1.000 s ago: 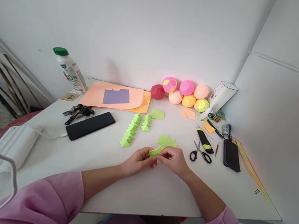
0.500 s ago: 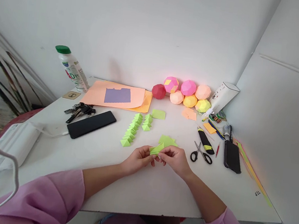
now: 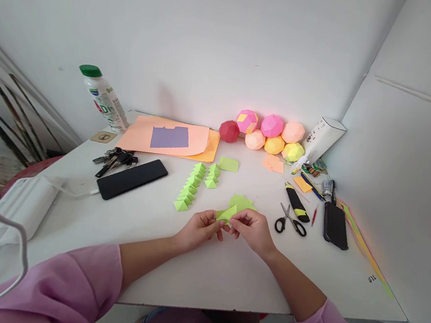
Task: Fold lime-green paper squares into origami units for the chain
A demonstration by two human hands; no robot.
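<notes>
Between my two hands, a small green piece of paper [image 3: 226, 214] is held above the near part of the desk, partly folded. My left hand [image 3: 199, 228] pinches its left side with thumb and fingers. On its right side, my right hand [image 3: 251, 230] grips the edge the same way. Just behind lies a small pile of green paper pieces [image 3: 242, 202]. To the left stand two rows of folded green paper units, a longer row [image 3: 190, 186] and a shorter row [image 3: 212, 176]. A single green sheet [image 3: 229, 164] lies farther back.
Scissors [image 3: 290, 221] and a box cutter [image 3: 297, 204] lie to the right, near a dark phone [image 3: 335, 226]. Several faceted paper balls [image 3: 271, 126] sit against the wall. At left are a black phone [image 3: 132, 179], keys [image 3: 116, 160], a bottle [image 3: 106, 102] and orange sheets [image 3: 135, 135].
The green paper's upper flap looks a little more opened out between my fingers. Both hands stay in nearly the same place.
</notes>
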